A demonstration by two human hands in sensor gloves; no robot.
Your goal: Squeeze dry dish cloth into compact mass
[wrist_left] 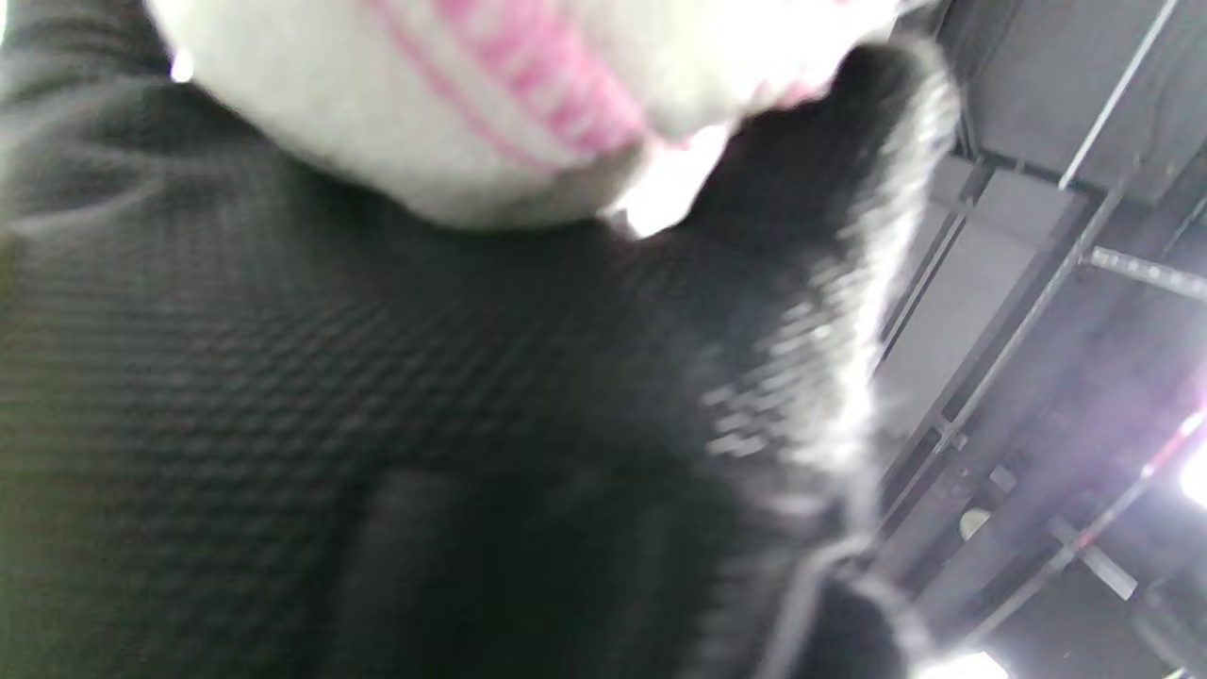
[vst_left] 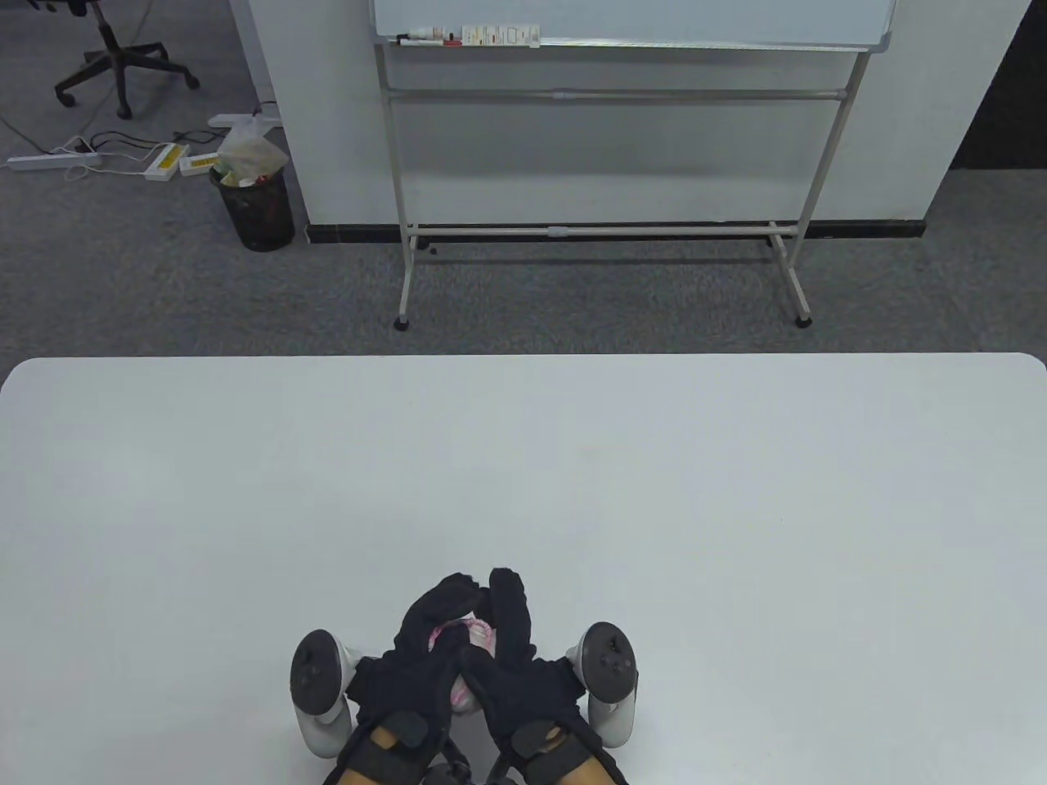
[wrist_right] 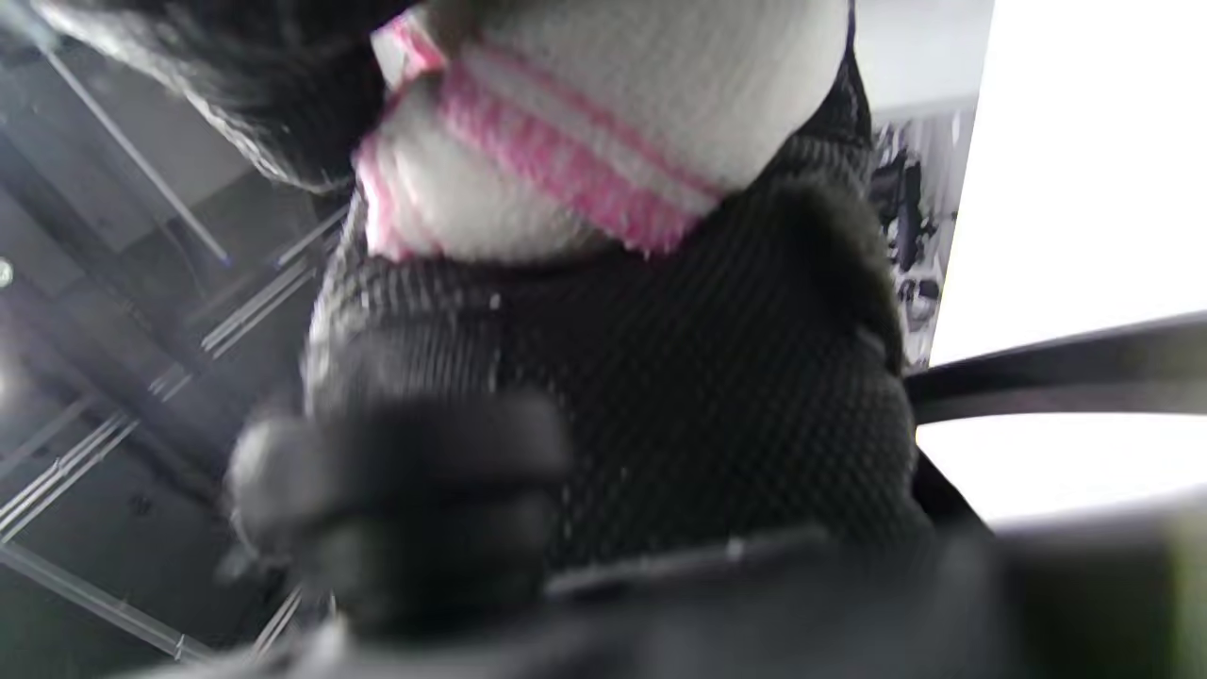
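While both hands press together at the bench near edge | left hand and right hand grip white-and-pink dish cloth bunched between the palms

We see a white tabletop with rounded far corners, and beyond it grey carpet. A wheeled whiteboard stands against a pale wall. To the left sit a black mesh bin, power strips and an office chair base.
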